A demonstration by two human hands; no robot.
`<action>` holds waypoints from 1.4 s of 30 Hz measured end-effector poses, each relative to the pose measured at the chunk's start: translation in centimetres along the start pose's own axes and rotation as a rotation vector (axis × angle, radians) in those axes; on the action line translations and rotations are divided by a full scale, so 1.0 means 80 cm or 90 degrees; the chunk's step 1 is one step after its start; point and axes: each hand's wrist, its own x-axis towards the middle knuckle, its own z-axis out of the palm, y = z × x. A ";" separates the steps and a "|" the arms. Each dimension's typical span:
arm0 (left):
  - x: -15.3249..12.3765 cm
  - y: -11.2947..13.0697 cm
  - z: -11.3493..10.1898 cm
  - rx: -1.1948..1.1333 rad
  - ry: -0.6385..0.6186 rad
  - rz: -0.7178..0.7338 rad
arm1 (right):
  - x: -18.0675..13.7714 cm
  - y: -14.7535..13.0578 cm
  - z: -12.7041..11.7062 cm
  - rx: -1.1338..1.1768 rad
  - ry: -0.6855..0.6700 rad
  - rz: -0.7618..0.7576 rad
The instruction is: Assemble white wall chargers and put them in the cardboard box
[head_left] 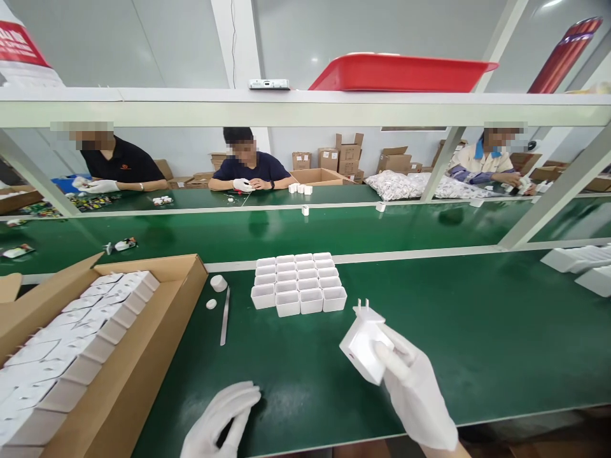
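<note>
In my gloved right hand [421, 397] is a white plug-in charger [363, 346], held tilted above the green bench. Two metal prongs point up and away from me, and my thumb presses on its near face. My gloved left hand [223, 416] hovers low near the bench's front edge, fingers stretched out with the thumb apart, holding nothing. Between and beyond my hands, several white open-topped plastic housings [287, 304] stand in a block of rows. Left of them lie a pair of metal tweezers [224, 318] and two small white round pieces, the larger one [218, 283] farther back.
On the left a cardboard box [157, 343] holds rows of white chargers. More white parts [582, 257] lie at the right edge. Beyond the rail, a green belt [258, 226] carries small items. Three people sit across. A shelf above bears a red tray [401, 73].
</note>
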 end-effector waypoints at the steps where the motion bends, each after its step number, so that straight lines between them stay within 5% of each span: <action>1: 0.010 0.009 -0.002 -0.004 -0.012 0.004 | 0.005 0.008 0.002 -0.091 0.018 -0.049; 4: 0.052 0.047 -0.009 -0.025 -0.050 0.058 | 0.021 0.038 0.010 -0.350 -0.042 -0.202; 7: 0.106 0.091 -0.011 -0.041 -0.175 0.125 | 0.028 0.063 0.013 -0.456 -0.075 -0.295; 12: 0.178 0.135 -0.003 -0.138 -0.375 0.213 | 0.030 0.054 0.000 -0.466 -0.173 -0.205; 19: 0.191 0.124 0.004 -0.166 -0.423 0.177 | 0.096 0.010 -0.010 -0.485 -0.515 -0.166; 23: 0.184 0.125 0.008 -0.174 -0.417 0.150 | 0.130 0.010 0.009 -0.467 -0.618 -0.215; 32: 0.184 0.127 0.016 -0.158 -0.354 0.097 | 0.099 0.038 0.030 -0.423 -0.534 -0.182; 37: 0.171 0.119 0.035 -0.086 -0.284 0.123 | 0.084 0.041 0.041 -0.351 -0.516 -0.062; 42: 0.160 0.118 0.055 -0.042 -0.243 0.062 | 0.086 0.045 0.047 -0.351 -0.487 -0.077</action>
